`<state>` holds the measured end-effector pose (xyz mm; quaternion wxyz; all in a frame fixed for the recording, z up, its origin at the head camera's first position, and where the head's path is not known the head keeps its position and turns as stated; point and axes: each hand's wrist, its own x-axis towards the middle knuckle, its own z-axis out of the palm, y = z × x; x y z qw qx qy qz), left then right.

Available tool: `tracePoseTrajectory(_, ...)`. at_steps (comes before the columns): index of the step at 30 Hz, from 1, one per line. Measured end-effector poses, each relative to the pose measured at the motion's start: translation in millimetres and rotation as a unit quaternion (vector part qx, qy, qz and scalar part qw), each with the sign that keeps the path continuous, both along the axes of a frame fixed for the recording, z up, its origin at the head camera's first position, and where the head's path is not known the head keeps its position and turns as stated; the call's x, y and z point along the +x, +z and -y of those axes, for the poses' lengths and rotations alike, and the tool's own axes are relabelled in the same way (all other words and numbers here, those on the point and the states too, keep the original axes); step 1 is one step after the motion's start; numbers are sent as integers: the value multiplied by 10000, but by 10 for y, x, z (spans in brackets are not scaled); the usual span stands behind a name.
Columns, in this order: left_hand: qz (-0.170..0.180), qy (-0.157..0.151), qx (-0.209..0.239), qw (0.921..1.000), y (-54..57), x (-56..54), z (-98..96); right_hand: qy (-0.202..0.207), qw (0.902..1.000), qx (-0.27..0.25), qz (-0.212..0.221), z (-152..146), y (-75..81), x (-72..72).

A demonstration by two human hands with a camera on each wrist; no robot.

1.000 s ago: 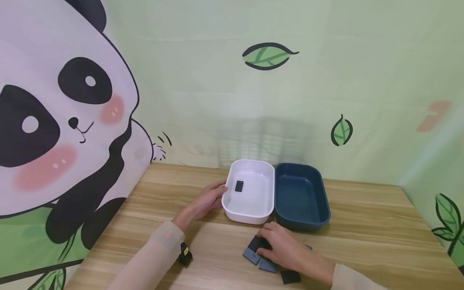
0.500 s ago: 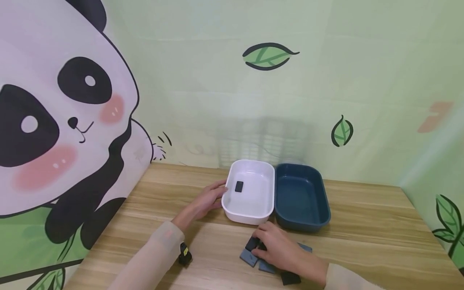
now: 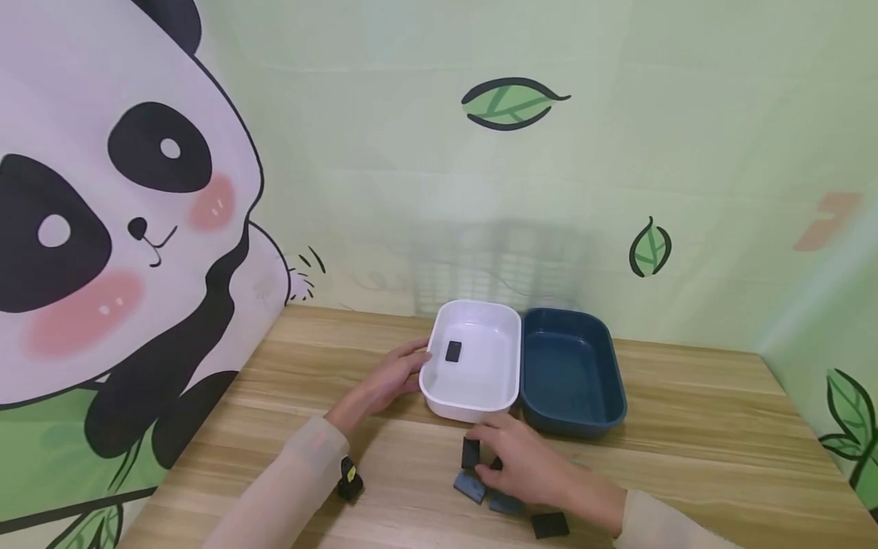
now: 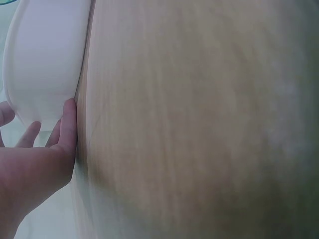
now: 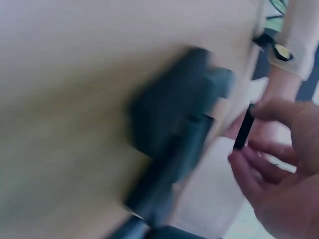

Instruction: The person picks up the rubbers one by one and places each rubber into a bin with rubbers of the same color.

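Note:
My left hand (image 3: 394, 375) rests against the left side of the white bin (image 3: 480, 408), its fingers along the outer wall in the left wrist view. Inside that bin lies one small black tile (image 3: 453, 351). In front of the bins, my right hand (image 3: 524, 461) pinches another thin black rectangular tile (image 5: 244, 128) between thumb and fingers. Below and around it lie blue-grey tiles (image 3: 469, 486) and a black tile (image 3: 550, 524) on the table. Part of this group is hidden under the right hand, and the tiles blur in the right wrist view.
A dark blue bin (image 3: 572, 374) stands right beside the white one, with nothing seen inside. The wooden table (image 3: 693, 427) reaches back to a printed cloth wall (image 3: 384, 152). A small black device (image 3: 350, 482) is at the left sleeve.
My right hand has shifted slightly left, and the black tile at its fingertips has moved left and turned more lengthwise. The left hand and both bins have stayed put.

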<state>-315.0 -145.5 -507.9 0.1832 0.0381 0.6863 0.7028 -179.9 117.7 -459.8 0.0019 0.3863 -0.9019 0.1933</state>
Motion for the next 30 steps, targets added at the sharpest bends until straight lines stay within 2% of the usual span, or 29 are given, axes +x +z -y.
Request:
tracePoseTrajectory(5,-56,-23,32,10000,-3,3,0,263,9989,-356,146,-32,218,-107)
tracePoseTrajectory(11,-80,-45,15,10000,11,15,1,58,9969,-772,-142,-99,321,-486)
tracePoseTrajectory(17,-28,-35,49,10000,6,2,2,-532,9947,-876,-90,-93,263,-936)
tracePoseTrajectory(21,-64,-51,55,10000,-8,3,3,-820,9937,-764,15,-43,191,-1175)
tracePoseTrajectory(26,-74,-67,109,9999,-10,9,0,-1076,9925,-579,59,24,106,-1396)
tracePoseTrajectory(30,-80,-64,97,9999,-5,9,5,-1222,9909,-499,265,78,59,-1527)
